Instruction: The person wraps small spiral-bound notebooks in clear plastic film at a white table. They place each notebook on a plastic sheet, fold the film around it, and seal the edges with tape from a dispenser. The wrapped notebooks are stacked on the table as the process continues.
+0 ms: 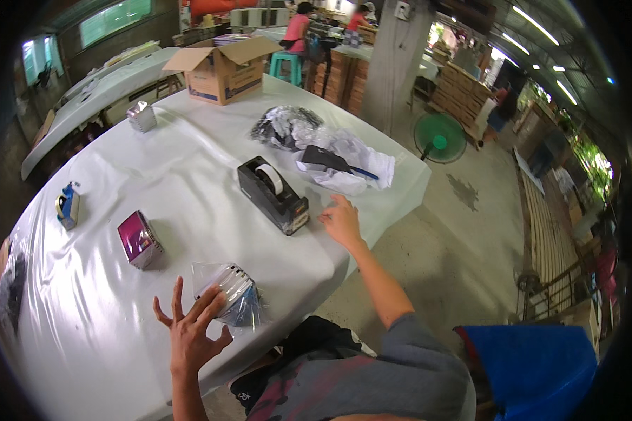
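Packet (pixel 240 293), clear-wrapped, lies flat near the table's (pixel 109 309) close edge, likely for short reach. Left hand (pixel 198 324) at its left side: index and middle fingertips over its upper face, thumb lower and apart, remaining fingers fanned wide. Reads as light steadying, not a grip; exact contact unclear. Right hand (pixel 340 220) well apart from packet, fingers bent and loosely parted, nothing visible in them; just beside one end of black dispenser (pixel 272 196). That end faces the hand, probably for easy tape pull; bulky base presumably resists sliding. Purple stack (pixel 139 239) left of packet, apparently kept within left-hand reach.
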{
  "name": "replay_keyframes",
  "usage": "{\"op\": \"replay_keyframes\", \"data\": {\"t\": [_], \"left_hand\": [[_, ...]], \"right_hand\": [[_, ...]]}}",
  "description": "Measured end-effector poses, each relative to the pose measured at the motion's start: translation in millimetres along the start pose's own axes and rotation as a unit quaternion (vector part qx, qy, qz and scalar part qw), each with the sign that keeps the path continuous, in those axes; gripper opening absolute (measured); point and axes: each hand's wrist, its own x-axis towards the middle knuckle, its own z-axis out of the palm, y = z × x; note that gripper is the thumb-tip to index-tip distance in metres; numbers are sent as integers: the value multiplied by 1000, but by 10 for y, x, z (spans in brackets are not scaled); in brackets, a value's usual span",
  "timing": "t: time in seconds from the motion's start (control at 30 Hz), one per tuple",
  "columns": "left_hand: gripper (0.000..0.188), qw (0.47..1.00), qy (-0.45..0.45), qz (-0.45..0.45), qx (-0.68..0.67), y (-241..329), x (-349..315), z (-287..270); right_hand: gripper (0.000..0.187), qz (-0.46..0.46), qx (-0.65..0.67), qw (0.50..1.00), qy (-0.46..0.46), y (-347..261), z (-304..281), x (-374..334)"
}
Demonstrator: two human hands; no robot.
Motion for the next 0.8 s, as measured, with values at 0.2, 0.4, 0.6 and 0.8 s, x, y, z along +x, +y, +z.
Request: {"op": "replay_keyframes", "data": {"t": [0.2,0.4,0.6,0.8], "left_hand": [[60,1000,11,15,-3,-21,0,42],[62,1000,-1,4,-3,-5,-3,19],[69,999,-31,10,3,-11,-15,-9],[69,999,-30,6,20,-16,-24,-7]], "right_hand": [[15,86,364,919,-128,-442,-519,77],[65,-19,571,773,-278,-1078,-932,200],[77,-107,619,661,-412,-1510,-960,218],[78,-151,556,634,-516,-1797,-905,162]]}}
